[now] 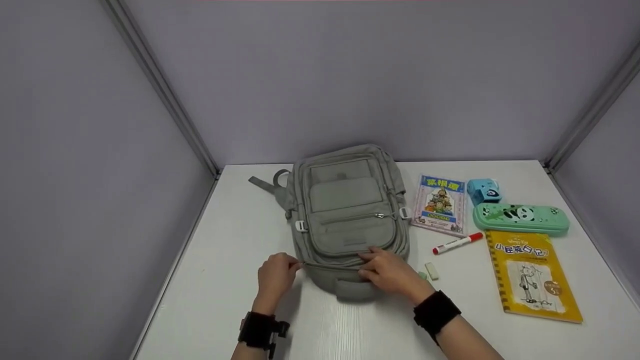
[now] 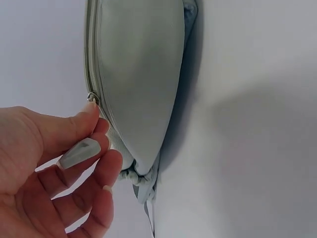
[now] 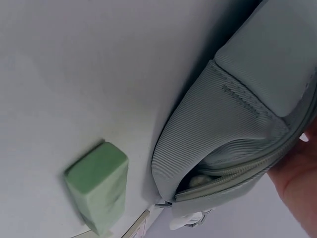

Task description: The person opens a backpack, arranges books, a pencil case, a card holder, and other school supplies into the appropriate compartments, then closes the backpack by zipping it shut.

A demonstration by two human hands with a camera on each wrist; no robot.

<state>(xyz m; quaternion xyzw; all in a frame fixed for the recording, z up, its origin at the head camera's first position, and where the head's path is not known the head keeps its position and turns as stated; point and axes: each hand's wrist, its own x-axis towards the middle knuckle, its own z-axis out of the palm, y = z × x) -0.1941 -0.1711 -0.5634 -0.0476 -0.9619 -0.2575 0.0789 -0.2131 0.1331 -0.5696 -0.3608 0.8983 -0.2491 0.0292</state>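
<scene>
Dimly and diffusely lit in the head view, with a pale sheen on the tabletop [image 1: 347,322] and a soft shadow beside the left hand [image 1: 277,274]. Violet-tinged in both wrist views: broad, soft-edged shadow across the tabletop in the left, dark band of shadow along the backpack [image 3: 203,124] and faint shading beside the eraser [image 3: 101,181] in the right. Slightly soft in fine detail.

White tabletop [image 1: 210,280] sits boxed in on three sides by plain grey-lavender walls, left wall [image 1: 85,175], back wall [image 1: 340,75], right wall [image 1: 612,175], grey left corner strip [image 1: 161,85] and right corner strip [image 1: 593,115] at the seams, muted light, soft shadows on the white.
</scene>
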